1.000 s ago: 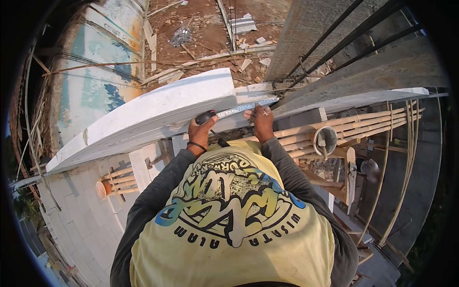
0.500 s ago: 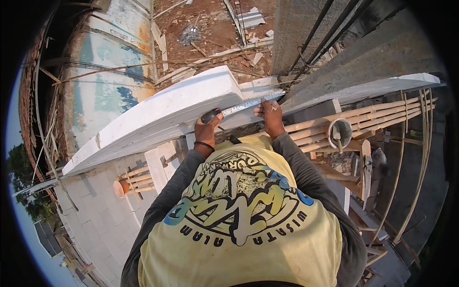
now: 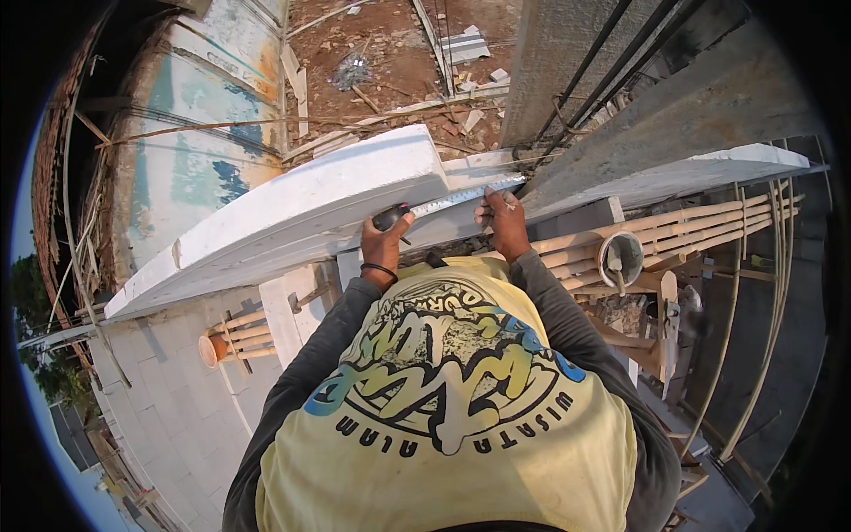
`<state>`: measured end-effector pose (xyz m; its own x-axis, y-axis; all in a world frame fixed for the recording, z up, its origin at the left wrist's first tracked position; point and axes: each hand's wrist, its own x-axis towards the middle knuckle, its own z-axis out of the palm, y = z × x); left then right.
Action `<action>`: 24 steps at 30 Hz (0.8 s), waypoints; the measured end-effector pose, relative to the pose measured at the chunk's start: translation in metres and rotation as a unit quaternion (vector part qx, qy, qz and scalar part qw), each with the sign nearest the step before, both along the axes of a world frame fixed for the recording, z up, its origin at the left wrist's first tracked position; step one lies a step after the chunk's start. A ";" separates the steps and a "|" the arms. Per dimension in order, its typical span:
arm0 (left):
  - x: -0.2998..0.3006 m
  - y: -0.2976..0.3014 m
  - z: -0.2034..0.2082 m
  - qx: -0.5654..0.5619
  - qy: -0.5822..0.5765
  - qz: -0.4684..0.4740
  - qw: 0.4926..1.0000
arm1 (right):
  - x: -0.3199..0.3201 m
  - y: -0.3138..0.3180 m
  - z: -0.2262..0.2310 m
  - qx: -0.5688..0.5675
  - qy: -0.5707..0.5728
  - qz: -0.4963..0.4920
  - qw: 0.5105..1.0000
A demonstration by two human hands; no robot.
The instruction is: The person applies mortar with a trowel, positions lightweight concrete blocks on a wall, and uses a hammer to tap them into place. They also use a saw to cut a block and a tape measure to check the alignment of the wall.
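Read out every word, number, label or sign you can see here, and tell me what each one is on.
Yellow shirt: large stylised lettering with smaller curved lines of capitals, upside down in this view; legible in part, but I won't copy the wording.
Tape blade: fine markings, too small to read.
Paint-stained wall: faint marks, perhaps lettering, too blurred to read.
Black tape case in the left hand: no readable text.

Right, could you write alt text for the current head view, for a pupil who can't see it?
A person's left hand holds a black tape measure, and the right hand is at its extended blade, alongside a pale block wall. To the right, a bucket is near bamboo poles; beyond the wall is reddish ground with scattered debris.
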<state>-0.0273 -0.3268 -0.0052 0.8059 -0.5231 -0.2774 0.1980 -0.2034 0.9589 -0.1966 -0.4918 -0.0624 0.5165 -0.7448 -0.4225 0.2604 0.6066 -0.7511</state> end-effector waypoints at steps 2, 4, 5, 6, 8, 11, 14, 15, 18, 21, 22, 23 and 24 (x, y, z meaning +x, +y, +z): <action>-0.001 0.000 -0.002 -0.003 -0.006 0.001 1.000 | -0.001 0.000 0.003 -0.002 0.005 -0.005 1.000; -0.001 0.002 -0.002 -0.012 -0.010 0.006 1.000 | 0.001 0.003 0.007 -0.001 0.014 -0.002 1.000; 0.000 0.002 -0.003 -0.014 -0.012 0.007 1.000 | 0.002 0.003 0.008 0.005 0.012 -0.008 1.000; 0.001 0.002 -0.005 -0.017 -0.015 0.008 1.000 | 0.004 0.003 0.009 0.011 0.011 -0.014 1.000; -0.001 0.001 -0.006 -0.023 -0.015 0.008 1.000 | 0.005 0.004 0.007 0.022 0.006 -0.026 0.999; -0.001 -0.001 -0.008 -0.028 -0.016 0.008 0.999 | 0.007 0.004 0.008 0.030 0.001 -0.040 0.999; 0.000 0.001 -0.010 -0.001 -0.030 0.007 1.000 | 0.007 0.004 0.012 0.026 0.013 -0.041 0.999; 0.001 0.001 -0.011 0.015 -0.036 0.005 0.999 | 0.008 0.004 0.014 0.024 0.018 -0.039 0.999; -0.002 -0.001 -0.006 0.020 -0.040 0.008 0.999 | 0.009 0.002 0.008 0.023 0.019 -0.046 0.999; -0.003 0.001 -0.004 0.014 -0.032 0.008 0.999 | 0.011 0.005 0.008 0.026 0.023 -0.054 0.998; -0.002 0.002 -0.004 0.013 -0.029 0.005 0.999 | 0.012 0.005 0.010 0.027 0.025 -0.058 0.998; -0.002 0.003 -0.004 0.012 -0.026 0.006 1.000 | 0.013 0.006 0.010 0.026 0.027 -0.059 0.998; -0.002 0.004 -0.003 0.012 -0.023 0.006 1.000 | 0.014 0.007 0.010 0.026 0.029 -0.060 0.997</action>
